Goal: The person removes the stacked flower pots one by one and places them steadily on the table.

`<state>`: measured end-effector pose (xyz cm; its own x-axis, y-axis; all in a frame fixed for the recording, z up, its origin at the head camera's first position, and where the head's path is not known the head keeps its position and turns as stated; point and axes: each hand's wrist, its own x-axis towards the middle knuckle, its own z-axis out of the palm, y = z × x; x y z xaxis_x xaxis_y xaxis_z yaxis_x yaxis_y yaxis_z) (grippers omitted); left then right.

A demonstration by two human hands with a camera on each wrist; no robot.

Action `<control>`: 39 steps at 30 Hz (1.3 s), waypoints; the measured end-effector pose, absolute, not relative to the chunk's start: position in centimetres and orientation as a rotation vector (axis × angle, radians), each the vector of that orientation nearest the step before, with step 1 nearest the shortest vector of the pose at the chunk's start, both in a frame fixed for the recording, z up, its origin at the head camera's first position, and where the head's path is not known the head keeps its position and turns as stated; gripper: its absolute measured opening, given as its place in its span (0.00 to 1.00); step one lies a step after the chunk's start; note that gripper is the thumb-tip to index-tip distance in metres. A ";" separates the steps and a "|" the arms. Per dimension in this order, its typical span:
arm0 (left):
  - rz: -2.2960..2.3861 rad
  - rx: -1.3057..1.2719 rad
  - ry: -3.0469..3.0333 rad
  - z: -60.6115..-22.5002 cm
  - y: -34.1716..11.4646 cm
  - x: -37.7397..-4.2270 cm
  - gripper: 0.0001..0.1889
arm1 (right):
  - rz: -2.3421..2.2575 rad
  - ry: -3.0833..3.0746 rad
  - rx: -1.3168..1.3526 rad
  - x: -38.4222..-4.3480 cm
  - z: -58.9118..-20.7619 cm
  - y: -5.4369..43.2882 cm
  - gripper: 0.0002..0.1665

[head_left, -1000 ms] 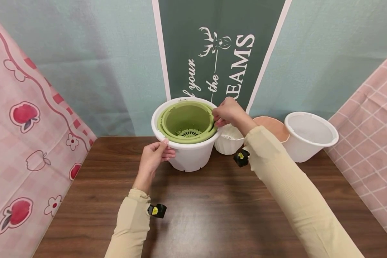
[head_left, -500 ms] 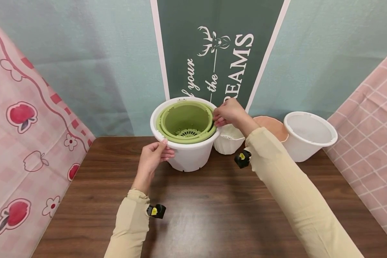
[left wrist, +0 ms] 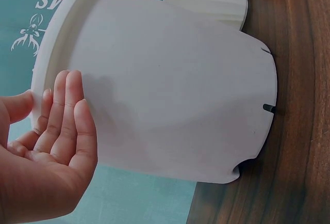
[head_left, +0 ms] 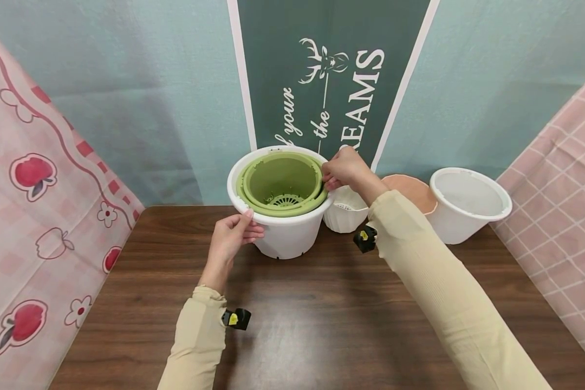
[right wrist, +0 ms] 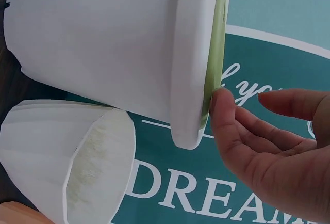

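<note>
A large white flowerpot [head_left: 287, 238] stands upright on the table, with green pots [head_left: 284, 179] nested inside it; slots show in the inner one's bottom. At its near left rim my left hand [head_left: 228, 238] pinches the edge, thumb on top and fingers under it against the wall, as the left wrist view [left wrist: 56, 146] shows. Across the pot, my right hand [head_left: 346, 168] touches the green rim [right wrist: 216, 53] with its fingertips. Its thumb stays apart from the fingers in the right wrist view. The white pot hides the green pots' lower parts.
Just right of the large pot sits a small white ribbed pot [head_left: 346, 211]. An orange pot [head_left: 411, 192] and another white pot [head_left: 470, 200] stand farther right. Behind hangs a printed curtain [head_left: 175, 108]; pink cloths flank the wooden table [head_left: 297, 314].
Both hands stay at the pots' rims with hardly any movement. The view itself shifts very slightly.
</note>
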<state>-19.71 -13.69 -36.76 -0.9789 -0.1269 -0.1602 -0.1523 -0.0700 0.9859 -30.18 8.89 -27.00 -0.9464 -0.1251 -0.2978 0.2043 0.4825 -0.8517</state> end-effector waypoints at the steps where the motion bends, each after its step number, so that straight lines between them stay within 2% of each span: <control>1: 2.260 -0.321 2.131 -36.8 -13.7 -19.7 0.18 | -1.444 2.415 0.066 -30.2 -27.0 8.8 0.11; 7: 2.250 -0.317 2.134 -36.7 -13.7 -19.7 0.18 | -1.406 2.417 0.077 -30.2 -26.5 8.6 0.08; 16: 2.256 -0.326 2.125 -36.7 -13.7 -19.7 0.18 | -1.363 2.337 0.086 -30.1 -25.6 8.3 0.15; 29: 2.253 -0.332 2.128 -36.8 -13.7 -19.7 0.18 | -1.525 2.264 0.113 -30.1 -26.4 8.6 0.06; 39: 2.255 -0.325 2.131 -36.7 -13.6 -19.7 0.18 | -1.769 2.115 0.194 -30.3 -27.2 9.1 0.06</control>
